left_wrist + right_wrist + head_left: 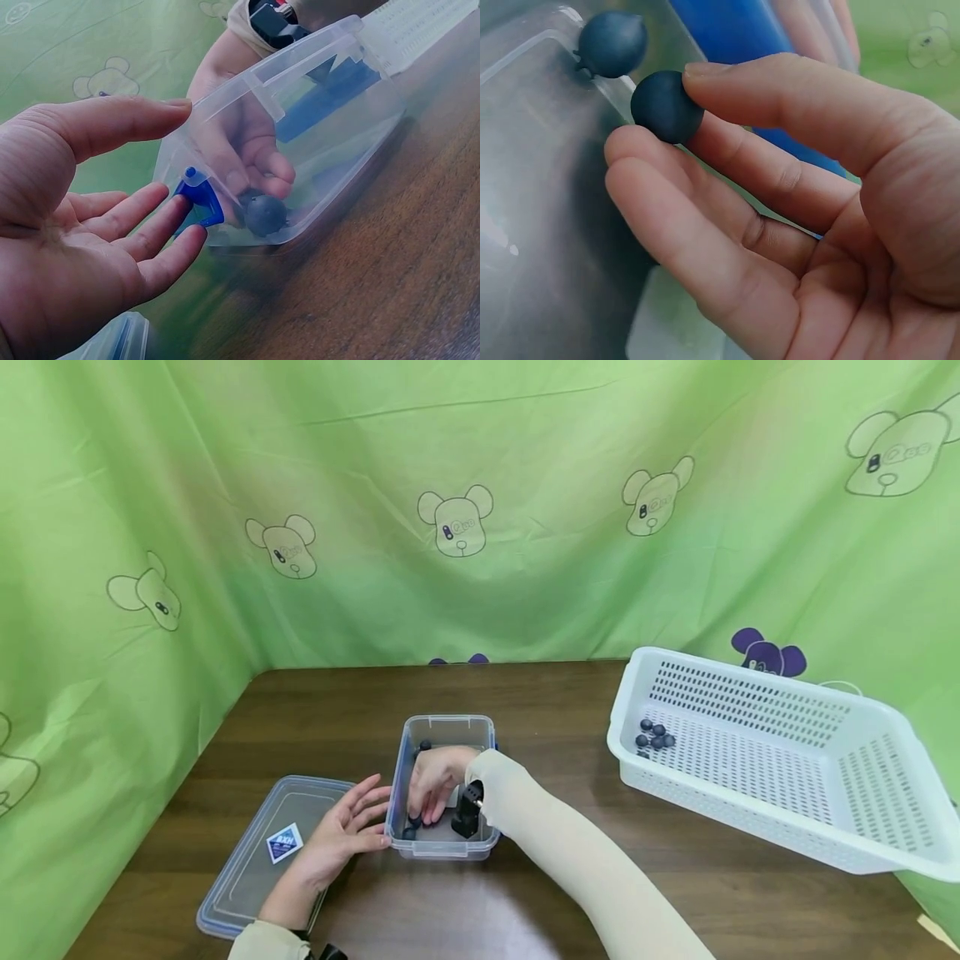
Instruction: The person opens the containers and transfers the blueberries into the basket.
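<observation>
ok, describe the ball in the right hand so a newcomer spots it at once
On the brown table, find the clear box between the flat lid and the white basket. The right hand reaches into that box. The held ball is the dark round one it pinches; the neighbouring ball lies loose.

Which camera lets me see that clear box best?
The head view: it shows the clear box from above with most of its rim, though the right hand hides part. The left wrist view looks in through its see-through side; the right wrist view shows only part of it, up close.
</observation>
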{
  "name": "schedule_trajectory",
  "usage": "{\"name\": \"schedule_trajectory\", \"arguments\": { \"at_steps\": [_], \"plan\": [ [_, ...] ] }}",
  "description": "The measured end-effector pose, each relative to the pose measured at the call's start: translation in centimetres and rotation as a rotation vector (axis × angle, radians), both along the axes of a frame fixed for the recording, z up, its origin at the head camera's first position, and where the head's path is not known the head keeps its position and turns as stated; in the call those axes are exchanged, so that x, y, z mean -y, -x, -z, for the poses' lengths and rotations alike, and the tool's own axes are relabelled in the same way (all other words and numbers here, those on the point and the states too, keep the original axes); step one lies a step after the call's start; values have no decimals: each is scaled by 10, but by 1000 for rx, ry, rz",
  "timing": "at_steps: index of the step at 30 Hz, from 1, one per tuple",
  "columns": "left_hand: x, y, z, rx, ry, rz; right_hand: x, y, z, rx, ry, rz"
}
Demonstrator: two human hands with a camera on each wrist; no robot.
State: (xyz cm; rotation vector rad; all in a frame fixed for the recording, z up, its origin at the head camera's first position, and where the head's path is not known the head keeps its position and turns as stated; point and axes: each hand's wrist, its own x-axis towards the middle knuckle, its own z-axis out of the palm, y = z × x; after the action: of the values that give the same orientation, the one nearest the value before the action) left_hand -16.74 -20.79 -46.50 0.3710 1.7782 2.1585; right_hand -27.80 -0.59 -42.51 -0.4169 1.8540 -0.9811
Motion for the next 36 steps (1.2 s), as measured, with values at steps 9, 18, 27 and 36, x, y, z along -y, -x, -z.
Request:
{"name": "schedule_trajectory", "arguments": {
  "at_steps": [9, 18, 27, 36],
  "plan": [
    [-1, 2, -1, -6, 0, -8, -23, 11, -26, -7, 92, 60],
    [0, 2, -1, -7, 2, -15, -57, 25, -45, -36, 160, 161],
    [0, 0, 0, 1, 3, -18, -103, 35, -56, -91, 216, 274],
    [0, 1, 0, 12, 10, -21, -165, 44, -66, -129, 299, 375]
  ]
}}
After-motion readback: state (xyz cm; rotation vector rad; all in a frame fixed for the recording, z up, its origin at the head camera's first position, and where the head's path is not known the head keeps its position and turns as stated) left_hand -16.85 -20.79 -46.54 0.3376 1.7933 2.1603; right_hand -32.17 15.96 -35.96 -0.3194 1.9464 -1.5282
